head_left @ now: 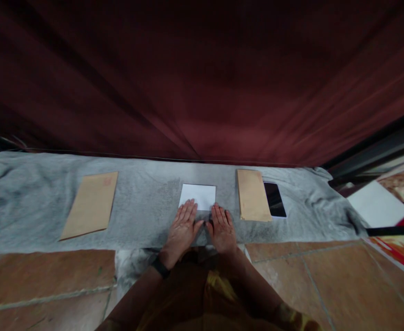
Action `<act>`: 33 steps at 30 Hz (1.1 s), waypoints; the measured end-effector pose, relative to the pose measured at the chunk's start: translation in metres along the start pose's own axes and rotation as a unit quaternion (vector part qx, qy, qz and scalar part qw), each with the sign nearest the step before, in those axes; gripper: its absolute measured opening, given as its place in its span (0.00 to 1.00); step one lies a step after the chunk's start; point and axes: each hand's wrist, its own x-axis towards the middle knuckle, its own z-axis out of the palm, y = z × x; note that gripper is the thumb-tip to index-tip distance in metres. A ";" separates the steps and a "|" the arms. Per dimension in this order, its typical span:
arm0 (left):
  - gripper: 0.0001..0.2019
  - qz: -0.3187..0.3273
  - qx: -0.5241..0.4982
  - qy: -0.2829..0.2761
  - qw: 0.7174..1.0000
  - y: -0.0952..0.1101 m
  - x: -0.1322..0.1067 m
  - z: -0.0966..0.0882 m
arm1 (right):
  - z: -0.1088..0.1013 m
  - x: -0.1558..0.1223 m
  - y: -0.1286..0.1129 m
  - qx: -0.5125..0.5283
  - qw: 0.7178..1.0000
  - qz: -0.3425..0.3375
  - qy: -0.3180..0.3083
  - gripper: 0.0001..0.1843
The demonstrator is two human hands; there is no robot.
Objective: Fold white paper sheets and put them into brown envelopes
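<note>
A white sheet of paper [202, 195], perhaps folded, lies flat on the grey cloth [146, 197] in front of me. My left hand [183, 227] rests palm down with its fingers stretched over the sheet's lower left corner. At the lower right corner, my right hand [223, 230] also lies flat, fingertips at the sheet's edge. The thumbs point toward each other with a small gap between them. Neither hand grips anything. To the right is a stack of brown envelopes [254, 195]; a single brown envelope [91, 204] lies farther left.
Beside the right envelopes lies a dark-screened phone or tablet [275, 200]. A dark red curtain [202, 101] hangs behind the cloth. Brown floor tiles [332, 271] show in front. At the far right are a black bar [393, 231] and a white panel [377, 204].
</note>
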 end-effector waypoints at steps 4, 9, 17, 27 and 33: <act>0.25 0.068 -0.020 -0.031 0.997 0.008 0.007 -0.003 | 0.000 0.000 0.002 0.004 1.000 0.010 -0.005 0.28; 0.24 0.091 -0.021 -0.027 0.995 0.000 0.007 -0.004 | 0.001 0.014 0.000 0.035 0.999 0.000 -0.010 0.27; 0.24 0.100 -0.017 -0.026 0.994 -0.004 0.007 -0.002 | 0.008 0.059 0.003 0.060 0.998 -0.014 -0.022 0.27; 0.25 0.090 -0.013 -0.031 0.995 -0.001 0.008 -0.005 | 0.015 0.083 0.014 0.045 0.998 0.032 -0.011 0.28; 0.23 0.086 -0.010 -0.034 0.996 0.000 0.006 -0.004 | 0.006 0.065 0.005 0.049 0.998 -0.024 -0.030 0.27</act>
